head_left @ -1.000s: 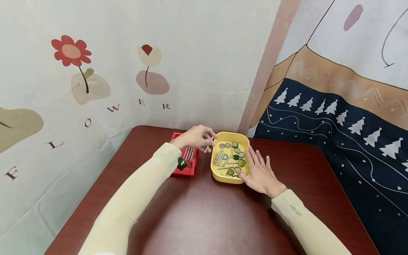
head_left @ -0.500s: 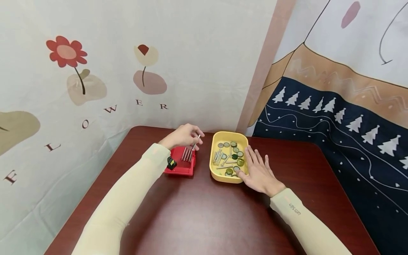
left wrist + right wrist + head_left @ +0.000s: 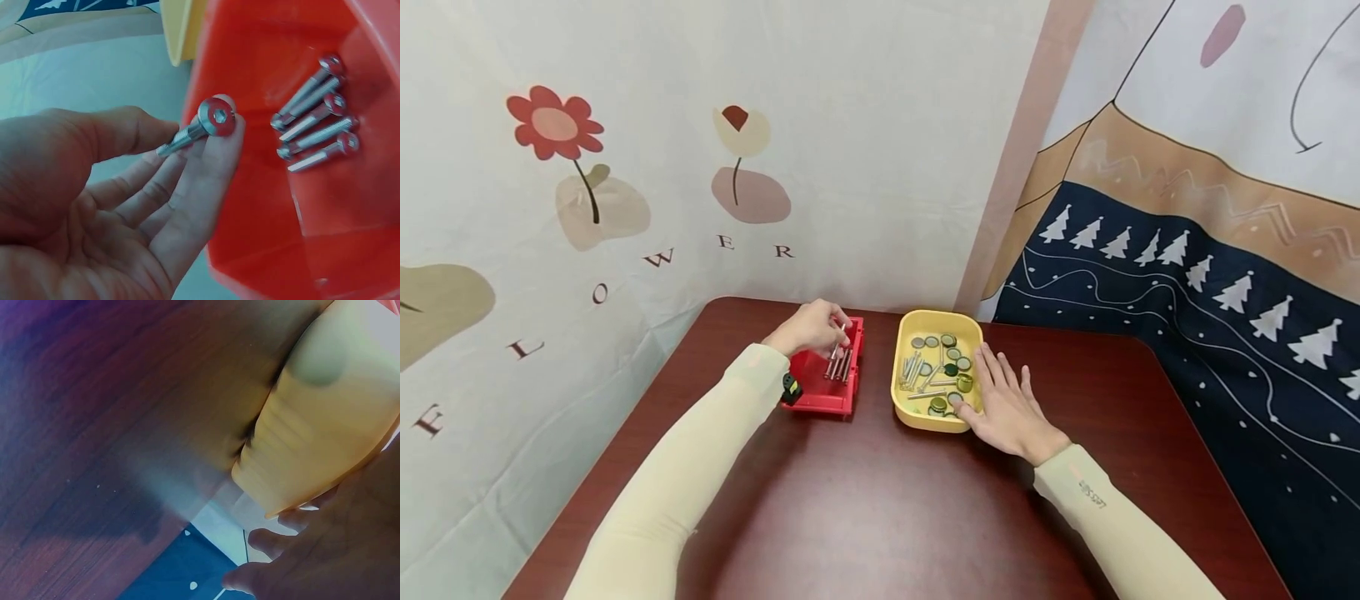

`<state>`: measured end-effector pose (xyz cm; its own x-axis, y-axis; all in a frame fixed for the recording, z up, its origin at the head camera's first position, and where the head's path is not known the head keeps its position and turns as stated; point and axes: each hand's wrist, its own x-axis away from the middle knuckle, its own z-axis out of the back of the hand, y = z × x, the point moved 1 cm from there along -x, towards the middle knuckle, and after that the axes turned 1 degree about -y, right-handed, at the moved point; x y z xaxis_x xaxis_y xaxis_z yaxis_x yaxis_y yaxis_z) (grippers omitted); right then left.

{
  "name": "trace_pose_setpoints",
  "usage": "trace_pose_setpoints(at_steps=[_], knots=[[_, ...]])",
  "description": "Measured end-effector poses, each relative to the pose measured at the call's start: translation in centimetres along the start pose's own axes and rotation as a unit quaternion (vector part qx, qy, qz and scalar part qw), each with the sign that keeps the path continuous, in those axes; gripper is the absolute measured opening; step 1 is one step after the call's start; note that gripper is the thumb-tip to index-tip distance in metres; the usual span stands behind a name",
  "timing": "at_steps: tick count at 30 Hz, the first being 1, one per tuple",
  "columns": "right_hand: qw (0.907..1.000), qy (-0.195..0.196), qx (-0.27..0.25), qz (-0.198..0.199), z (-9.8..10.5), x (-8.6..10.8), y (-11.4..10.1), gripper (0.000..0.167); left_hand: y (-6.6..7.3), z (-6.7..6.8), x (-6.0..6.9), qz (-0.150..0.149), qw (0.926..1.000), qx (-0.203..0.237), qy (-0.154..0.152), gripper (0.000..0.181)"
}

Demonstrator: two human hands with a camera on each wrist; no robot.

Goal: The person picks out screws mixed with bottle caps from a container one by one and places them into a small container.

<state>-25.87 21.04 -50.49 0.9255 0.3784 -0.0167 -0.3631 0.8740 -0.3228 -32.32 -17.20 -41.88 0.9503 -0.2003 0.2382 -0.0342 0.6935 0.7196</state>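
Note:
My left hand is over the red bin, pinching a silver hex-socket bolt between thumb and fingers. In the left wrist view the bolt's round head points away from the thumb. Several similar bolts lie side by side on the bin's floor. To the right stands a yellow tray holding metal bottle caps and loose bolts. My right hand rests along the tray's right side with its fingers extended, the thumb at the near right corner.
Both containers stand on a dark red-brown table, with a gap between them. Behind the table hangs a pale printed cloth. A dark blue cloth with white trees borders the right side.
My left hand has carried the bolt leftward from beside the yellow tray to over the red bin, and lowered it slightly. My right hand stays at the tray.

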Motion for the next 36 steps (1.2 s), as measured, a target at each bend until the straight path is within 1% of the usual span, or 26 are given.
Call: trace_pose_setpoints(at_steps=[4, 7, 14, 18, 20, 21, 24, 25, 26, 27, 28, 31, 32, 34, 36], knots=[[1.0, 0.0, 0.0, 0.001, 0.1, 0.0, 0.0, 0.101, -0.6, -0.4, -0.3, 0.027, 0.9992, -0.028, 0.011, 0.03], [1.0, 0.0, 0.001, 0.0, 0.1, 0.1, 0.0, 0.102, -1.0, -0.6, -0.6, 0.041, 0.9981, -0.045, 0.014, 0.033], [1.0, 0.0, 0.003, 0.0, 0.1, 0.1, -0.1, 0.102, -1.4, -1.2, -1.4, 0.068, 0.9965, -0.049, 0.008, 0.033], [1.0, 0.001, 0.005, 0.003, 0.0, 0.1, -0.2, 0.102, -1.5, -1.6, -1.8, 0.08, 0.9948, -0.062, -0.002, 0.032], [1.0, 0.001, 0.006, 0.004, 0.0, 0.0, -0.2, 0.101, -2.0, -1.7, -2.8, 0.087, 0.9938, -0.068, -0.012, 0.031], [1.0, 0.001, 0.006, 0.003, 0.0, 0.1, -0.2, 0.101, -3.5, -2.0, -4.2, 0.077, 0.9946, -0.067, -0.017, 0.031], [1.0, 0.004, 0.004, 0.004, 0.0, 0.1, -0.2, 0.101, -4.9, -2.3, -6.3, 0.085, 0.9935, -0.069, -0.029, 0.031], [1.0, 0.004, 0.004, 0.003, 0.0, 0.1, -0.2, 0.102, -5.6, -2.5, -7.2, 0.084, 0.9933, -0.075, -0.03, 0.031], [1.0, 0.006, 0.003, 0.003, 0.0, 0.1, -0.2, 0.102, -5.6, -2.6, -7.3, 0.087, 0.9928, -0.076, -0.032, 0.032], [1.0, 0.006, 0.003, 0.003, 0.0, 0.1, -0.2, 0.102, -5.6, -2.6, -7.4, 0.088, 0.9929, -0.074, -0.031, 0.032], [1.0, 0.006, 0.003, 0.004, 0.0, 0.1, -0.2, 0.102, -4.2, -2.5, -6.3, 0.101, 0.9914, -0.078, -0.03, 0.033], [1.0, 0.004, 0.005, 0.003, 0.0, 0.1, -0.3, 0.102, -3.0, -2.5, -4.8, 0.095, 0.9927, -0.07, -0.025, 0.034], [1.0, 0.003, 0.004, 0.003, 0.0, 0.1, -0.3, 0.102, -2.3, -2.4, -4.0, 0.095, 0.9932, -0.061, -0.025, 0.035], [1.0, 0.001, 0.004, 0.002, 0.0, 0.1, -0.2, 0.102, -1.7, -2.4, -3.1, 0.088, 0.9945, -0.052, -0.02, 0.037], [1.0, -0.001, 0.003, 0.0, 0.0, 0.1, -0.2, 0.102, -1.5, -2.4, -2.5, 0.084, 0.9954, -0.043, -0.013, 0.039]])
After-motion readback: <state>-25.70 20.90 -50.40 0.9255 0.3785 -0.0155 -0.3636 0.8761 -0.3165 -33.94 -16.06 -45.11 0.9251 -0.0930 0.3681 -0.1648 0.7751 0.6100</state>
